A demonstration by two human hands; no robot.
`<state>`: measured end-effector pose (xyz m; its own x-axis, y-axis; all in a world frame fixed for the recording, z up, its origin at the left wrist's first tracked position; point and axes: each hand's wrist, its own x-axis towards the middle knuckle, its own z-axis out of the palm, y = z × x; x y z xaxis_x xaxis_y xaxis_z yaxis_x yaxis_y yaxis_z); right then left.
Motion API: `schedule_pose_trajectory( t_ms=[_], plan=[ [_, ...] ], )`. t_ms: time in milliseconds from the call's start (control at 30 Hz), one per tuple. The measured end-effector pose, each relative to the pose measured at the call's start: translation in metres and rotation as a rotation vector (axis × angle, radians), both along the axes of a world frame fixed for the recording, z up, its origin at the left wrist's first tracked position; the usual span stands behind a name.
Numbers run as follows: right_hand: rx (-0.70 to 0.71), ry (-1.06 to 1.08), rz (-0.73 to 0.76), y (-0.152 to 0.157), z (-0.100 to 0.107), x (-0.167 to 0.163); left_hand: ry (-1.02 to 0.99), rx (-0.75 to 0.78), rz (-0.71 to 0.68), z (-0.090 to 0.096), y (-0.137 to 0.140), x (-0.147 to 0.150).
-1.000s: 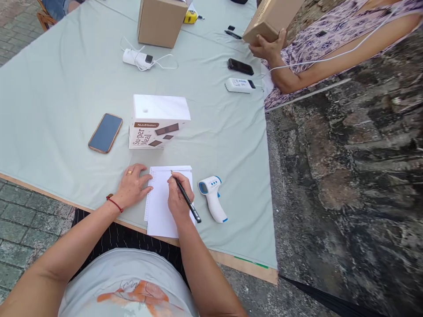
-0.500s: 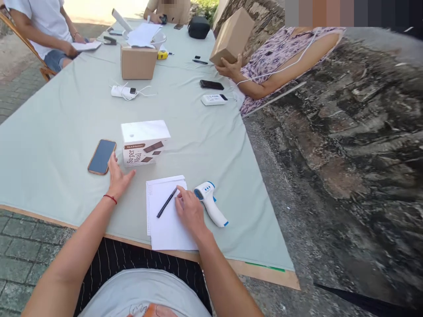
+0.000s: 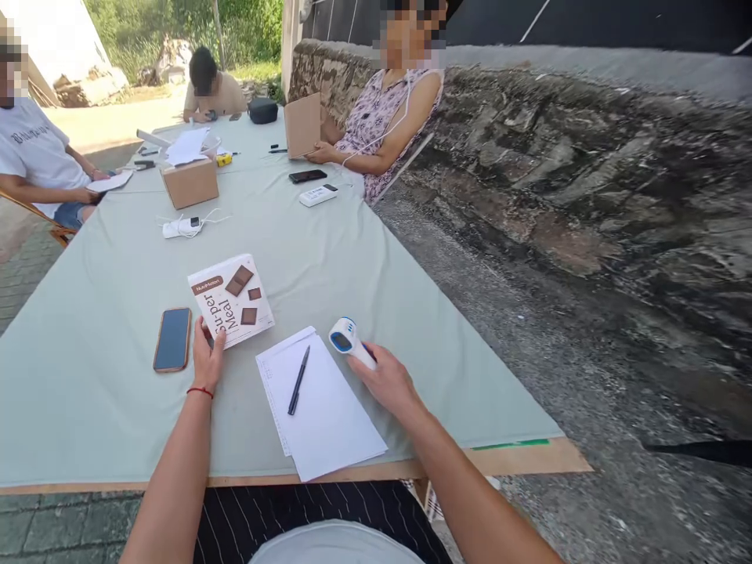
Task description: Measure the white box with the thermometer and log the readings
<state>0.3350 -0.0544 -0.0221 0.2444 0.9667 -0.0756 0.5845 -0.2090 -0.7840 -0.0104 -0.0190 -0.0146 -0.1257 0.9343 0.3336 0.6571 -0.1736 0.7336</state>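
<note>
My left hand (image 3: 208, 352) is closed on the lower left corner of a white snack box (image 3: 235, 301), printed with brown bars and "Su-per Meal". The box leans back, its printed face turned up toward me. A white and blue infrared thermometer (image 3: 348, 338) is in my right hand (image 3: 388, 380), whose fingers wrap round its handle. The thermometer's screen end points away to the left. Between my hands lie sheets of white paper (image 3: 334, 431) with a black pen (image 3: 299, 381) on top. A smartphone (image 3: 172, 339) with an orange-brown edge lies left of my left hand.
Farther up the cloth-covered table (image 3: 117, 298) are a white device with a cable (image 3: 182, 227), a cardboard box (image 3: 191, 184) with papers on it, a black phone (image 3: 308, 176) and a white device (image 3: 318, 195). Three people sit around; the one at right holds a cardboard box (image 3: 302, 125).
My left hand has taken hold of the snack box and tilted it. My right hand has moved from the paper to grip the thermometer. The camera view has tipped up.
</note>
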Motion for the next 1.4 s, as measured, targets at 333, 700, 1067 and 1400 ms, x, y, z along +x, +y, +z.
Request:
schedule_pose_trajectory(
  t_ms=[333,700,1067,1400],
  plan=[
    [-0.031,0.94,0.333,-0.013,0.064,-0.138,-0.092,-0.033,-0.008,0.015,0.0,0.007],
    [-0.18,1.056,0.295,-0.007,0.057,-0.146,-0.293,-0.099,-0.178,0.019,0.0,0.008],
    [-0.172,1.084,0.237,-0.009,0.055,-0.148,-0.428,-0.173,-0.215,0.014,-0.001,0.004],
    [-0.155,1.156,0.272,-0.01,0.054,-0.15,-0.467,-0.156,-0.217,0.01,-0.001,0.004]
  ],
)
